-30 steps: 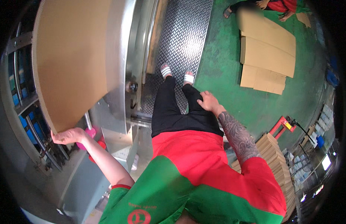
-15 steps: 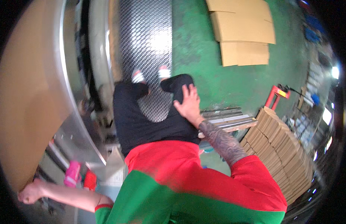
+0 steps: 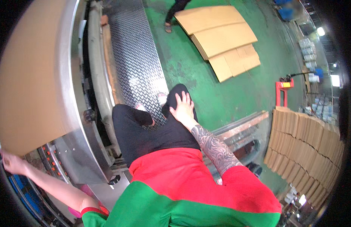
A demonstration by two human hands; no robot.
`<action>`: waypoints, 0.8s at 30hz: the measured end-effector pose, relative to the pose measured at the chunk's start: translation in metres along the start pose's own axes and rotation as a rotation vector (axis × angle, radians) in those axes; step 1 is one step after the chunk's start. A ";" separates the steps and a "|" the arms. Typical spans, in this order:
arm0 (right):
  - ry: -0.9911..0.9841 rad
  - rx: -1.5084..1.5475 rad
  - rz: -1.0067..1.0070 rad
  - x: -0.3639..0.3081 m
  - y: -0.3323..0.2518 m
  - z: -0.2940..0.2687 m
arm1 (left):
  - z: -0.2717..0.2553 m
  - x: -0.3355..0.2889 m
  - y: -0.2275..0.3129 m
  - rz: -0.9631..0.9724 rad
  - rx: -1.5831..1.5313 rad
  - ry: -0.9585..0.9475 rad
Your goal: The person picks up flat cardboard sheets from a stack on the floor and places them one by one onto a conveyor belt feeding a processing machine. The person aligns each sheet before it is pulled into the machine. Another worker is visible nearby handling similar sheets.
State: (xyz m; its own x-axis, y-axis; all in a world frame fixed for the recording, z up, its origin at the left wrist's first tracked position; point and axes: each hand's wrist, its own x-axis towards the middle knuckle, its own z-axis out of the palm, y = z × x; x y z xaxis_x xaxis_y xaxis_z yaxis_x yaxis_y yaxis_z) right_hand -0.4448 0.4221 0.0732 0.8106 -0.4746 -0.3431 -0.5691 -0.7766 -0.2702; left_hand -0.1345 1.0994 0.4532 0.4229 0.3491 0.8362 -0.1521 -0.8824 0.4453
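Note:
At the far left a large brown cardboard sheet (image 3: 31,79) lies over a metal machine bed (image 3: 71,72). My left arm reaches out sideways, and my left hand (image 3: 12,162) is closed at the sheet's near corner, its fingers wrapped on the edge and partly hidden. On my right knee lies my right hand (image 3: 183,109), fingers spread over the dark trousers (image 3: 156,132) and holding nothing. My tattooed right forearm is bent toward the knee.
A textured metal walkway (image 3: 133,49) runs ahead beneath my feet. Flat cardboard (image 3: 224,34) is piled on the green floor, with another person's leg (image 3: 175,13) beside it. To the right are bundled cardboard stacks (image 3: 304,143) and a red pallet jack (image 3: 283,92).
The view has turned. My left hand is farther forward along with the sheet's corner. My right hand stays on the knee. Another person's leg has appeared by the floor pile.

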 end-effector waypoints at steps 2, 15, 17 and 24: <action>-0.010 0.005 -0.016 -0.002 0.000 0.003 | -0.001 -0.004 0.010 0.078 -0.005 -0.025; -0.024 0.038 -0.043 -0.004 0.009 0.018 | -0.038 0.018 0.139 0.010 0.416 -0.511; -0.033 0.015 -0.011 -0.003 0.013 0.019 | -0.027 0.016 0.150 0.182 0.590 -0.457; -0.012 0.028 0.064 0.003 0.024 0.022 | 0.013 0.033 0.174 0.040 0.892 -0.731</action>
State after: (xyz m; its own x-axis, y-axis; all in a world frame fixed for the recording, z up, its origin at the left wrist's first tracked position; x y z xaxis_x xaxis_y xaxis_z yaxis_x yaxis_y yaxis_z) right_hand -0.4592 0.4106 0.0460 0.7709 -0.5178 -0.3709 -0.6233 -0.7332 -0.2720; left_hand -0.1353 0.9535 0.5541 0.8928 0.3069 0.3296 0.3852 -0.8996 -0.2057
